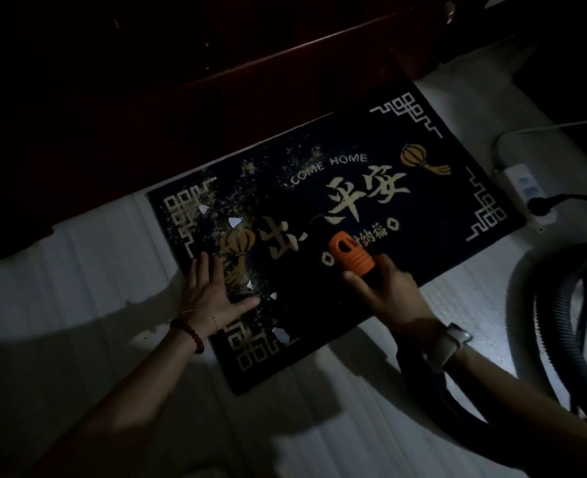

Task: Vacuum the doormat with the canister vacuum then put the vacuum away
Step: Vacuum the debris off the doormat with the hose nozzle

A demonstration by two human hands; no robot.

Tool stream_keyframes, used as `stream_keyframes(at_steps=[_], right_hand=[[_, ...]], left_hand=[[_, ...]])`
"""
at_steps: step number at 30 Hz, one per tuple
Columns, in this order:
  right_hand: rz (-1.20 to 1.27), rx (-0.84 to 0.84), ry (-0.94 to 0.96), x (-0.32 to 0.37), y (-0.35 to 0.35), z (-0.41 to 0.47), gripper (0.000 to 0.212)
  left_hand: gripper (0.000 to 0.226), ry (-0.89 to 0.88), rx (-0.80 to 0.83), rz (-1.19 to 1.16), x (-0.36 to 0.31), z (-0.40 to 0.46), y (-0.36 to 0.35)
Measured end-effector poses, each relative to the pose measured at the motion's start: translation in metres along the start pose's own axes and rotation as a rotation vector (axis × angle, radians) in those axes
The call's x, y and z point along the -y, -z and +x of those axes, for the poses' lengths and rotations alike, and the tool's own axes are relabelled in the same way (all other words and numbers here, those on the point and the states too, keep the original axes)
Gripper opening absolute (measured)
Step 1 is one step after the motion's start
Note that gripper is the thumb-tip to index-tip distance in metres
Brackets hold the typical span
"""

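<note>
On doormat (371,201) — five paper scraps (235,221), one orange nozzle (352,255).

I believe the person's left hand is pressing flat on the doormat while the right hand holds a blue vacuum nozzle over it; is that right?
Not quite: the vacuum nozzle is orange, not blue, as the head view shows. The rest stands: the left hand lies flat on the doormat, fingers spread, and the right hand holds the nozzle over the mat.

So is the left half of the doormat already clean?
No: pale crumbs and white paper scraps lie scattered over the doormat by the left hand.
</note>
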State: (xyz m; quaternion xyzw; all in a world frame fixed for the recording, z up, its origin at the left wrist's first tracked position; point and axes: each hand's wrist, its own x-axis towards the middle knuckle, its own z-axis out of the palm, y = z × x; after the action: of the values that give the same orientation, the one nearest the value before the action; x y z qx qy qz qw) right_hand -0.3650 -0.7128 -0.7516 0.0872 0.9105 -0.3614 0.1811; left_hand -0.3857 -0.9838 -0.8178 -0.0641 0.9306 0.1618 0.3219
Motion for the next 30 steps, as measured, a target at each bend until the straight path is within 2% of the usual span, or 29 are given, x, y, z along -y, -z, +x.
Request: stream_keyframes(at_steps=[3,6,10,14,18,21,23,25,27,30], right_hand=[[-0.040,0.032,0.020,-0.005,-0.023,-0.019,0.048],[-0.147,-0.071,0.101,-0.014,-0.017,-0.025,0.048],[-0.225,-0.077,0.107,-0.018,-0.007,-0.022,0.039],[-0.096,-0.243,-0.012,-0.025,0.016,0.008,0.039],[-0.072,-0.389,-0.124,-0.022,0.037,0.043,0.046],[0.050,-0.240,-0.024,-0.006,0.012,0.038,0.046],[-0.019,-0.078,0.084,-0.001,-0.009,0.023,0.045],[-0.121,-0.012,0.140,0.001,-0.011,0.016,0.044],[-0.101,-0.046,0.104,0.000,0.006,0.024,0.042],[0.006,-0.233,-0.081,-0.009,0.041,0.053,0.043]], left_hand=[[0.101,0.023,-0.125,-0.019,-0.005,0.001,-0.005],[0.103,0.021,-0.138,0.022,-0.005,0.004,-0.009],[0.105,-0.003,-0.160,0.057,-0.003,0.003,-0.015],[0.104,-0.004,-0.149,0.069,-0.002,0.003,-0.018],[0.102,0.008,-0.116,0.076,-0.004,0.004,-0.018],[0.101,0.011,-0.089,0.088,-0.005,0.004,-0.016],[0.101,0.000,-0.087,0.082,-0.004,0.005,-0.016],[0.101,-0.003,-0.096,0.076,-0.003,0.005,-0.016],[0.102,0.007,-0.105,0.082,-0.003,0.005,-0.017],[0.104,0.016,-0.093,0.087,-0.004,0.007,-0.017]])
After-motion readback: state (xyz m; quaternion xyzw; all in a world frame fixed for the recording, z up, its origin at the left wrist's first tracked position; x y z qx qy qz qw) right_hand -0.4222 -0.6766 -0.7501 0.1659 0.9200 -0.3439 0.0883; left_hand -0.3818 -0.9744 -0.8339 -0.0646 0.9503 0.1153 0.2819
